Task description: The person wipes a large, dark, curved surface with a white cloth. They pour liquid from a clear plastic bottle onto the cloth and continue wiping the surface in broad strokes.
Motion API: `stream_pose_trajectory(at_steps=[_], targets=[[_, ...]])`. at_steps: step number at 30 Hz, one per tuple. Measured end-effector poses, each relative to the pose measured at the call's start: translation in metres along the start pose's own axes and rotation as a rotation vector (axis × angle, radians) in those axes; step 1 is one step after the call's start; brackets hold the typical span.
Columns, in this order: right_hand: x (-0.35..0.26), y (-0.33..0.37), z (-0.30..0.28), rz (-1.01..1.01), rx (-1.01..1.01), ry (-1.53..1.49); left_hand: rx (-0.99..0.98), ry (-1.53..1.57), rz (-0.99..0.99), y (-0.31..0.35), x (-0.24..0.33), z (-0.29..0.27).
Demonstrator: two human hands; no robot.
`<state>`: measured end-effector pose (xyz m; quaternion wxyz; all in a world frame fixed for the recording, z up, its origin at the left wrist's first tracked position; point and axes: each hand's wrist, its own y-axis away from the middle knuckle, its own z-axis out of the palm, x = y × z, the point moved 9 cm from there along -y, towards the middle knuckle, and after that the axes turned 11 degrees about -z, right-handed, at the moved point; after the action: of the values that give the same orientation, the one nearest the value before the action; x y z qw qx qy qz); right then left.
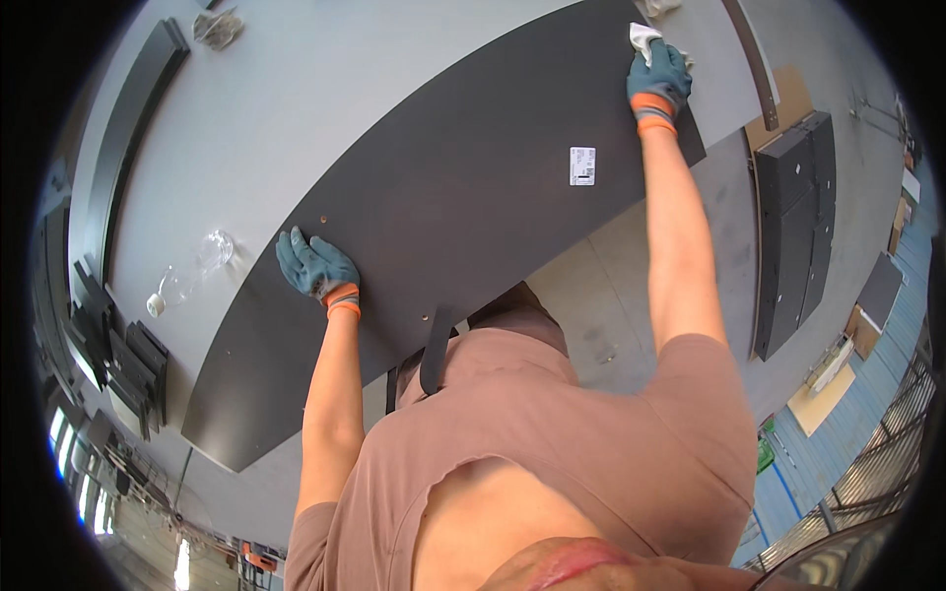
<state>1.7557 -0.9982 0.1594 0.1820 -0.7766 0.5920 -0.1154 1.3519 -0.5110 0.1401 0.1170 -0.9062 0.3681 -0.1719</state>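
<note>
Where blue-gloved right hand (660,79) half-hides white cloth (644,39), we cannot tell finger pinch; blue-gloved left hand (317,266) spread-fingered on curved dark-grey panel (443,167).

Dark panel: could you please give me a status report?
Left gloved hand open on dark panel; right gloved hand holding white cloth at panel's right end; clear plastic bottle lying beside panel.

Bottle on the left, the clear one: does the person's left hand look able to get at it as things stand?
Probably yes: the left hand rests spread on the dark panel, and the bottle lies just past the panel's edge, with nothing visible standing between them.
</note>
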Motion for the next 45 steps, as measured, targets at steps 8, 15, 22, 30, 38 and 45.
stream_pose_trajectory(at_steps=[8, 15, 22, 30, 38, 45], targets=[[-0.285, 0.052, -0.002, -0.494, 0.006, -0.239, 0.032, 0.009, 0.001, -0.001, 0.0, 0.003], [-0.507, 0.193, -0.067, -0.769, -0.226, -0.837, 0.124, 0.475, -0.157, 0.002, -0.057, -0.024], [-0.289, 0.086, -0.032, -0.497, 0.13, -0.221, 0.179, 0.316, -0.464, 0.126, -0.229, -0.14], [-0.631, 0.266, -0.061, -0.791, -0.124, -0.322, -0.039, 0.211, -0.783, 0.365, -0.404, -0.195], [-0.905, 0.773, -0.275, -1.511, -1.269, -1.09, 0.009, 0.334, -1.172, 0.498, -0.54, -0.225], [-0.865, 0.533, -0.253, -0.718, -0.833, -1.397, 0.025, 0.361, -1.705, 0.72, -0.623, -0.238]])
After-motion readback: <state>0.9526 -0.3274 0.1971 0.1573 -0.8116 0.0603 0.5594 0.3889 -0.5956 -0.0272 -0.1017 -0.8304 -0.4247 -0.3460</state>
